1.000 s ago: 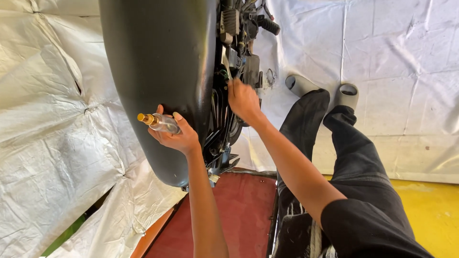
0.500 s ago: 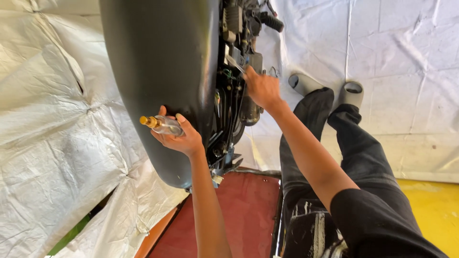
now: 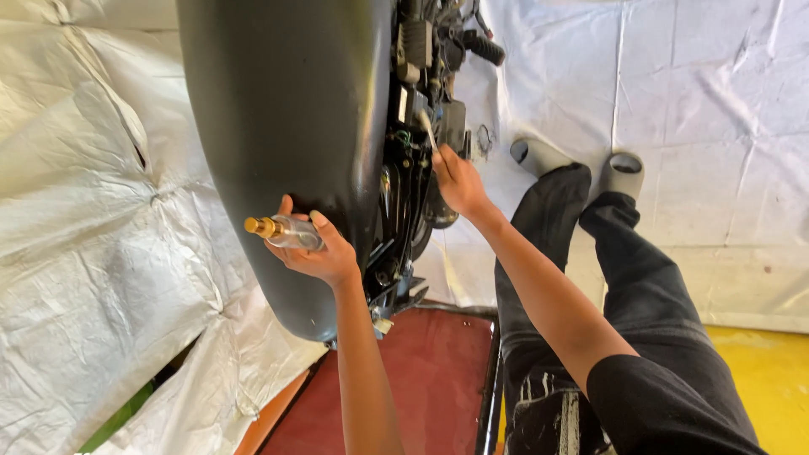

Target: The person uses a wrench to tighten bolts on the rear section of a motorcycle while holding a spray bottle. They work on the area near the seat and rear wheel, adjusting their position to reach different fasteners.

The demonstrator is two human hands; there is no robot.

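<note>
the left hand (image 3: 324, 253) grasps a small clear glass bottle with a gold cap (image 3: 282, 231) against the glossy black curved tank (image 3: 286, 126); the right hand (image 3: 459, 181) pinches a thin pale brush (image 3: 427, 131) at the dark engine parts (image 3: 421, 84).

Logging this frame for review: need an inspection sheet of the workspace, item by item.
Surface: dark red mat under the work, yellow floor to the right.
Job's things: small clear bottle with gold cap; thin light-coloured tool; dark grey tank; exposed machine parts.
Clutter: nothing seen.
Hands: left hand holds the bottle against the tank; right hand holds the tool at the parts.
Cables: wires among the machine parts, routing unclear.
Surroundings: white sheeting all round; person's dark trousers, grey shoes.
</note>
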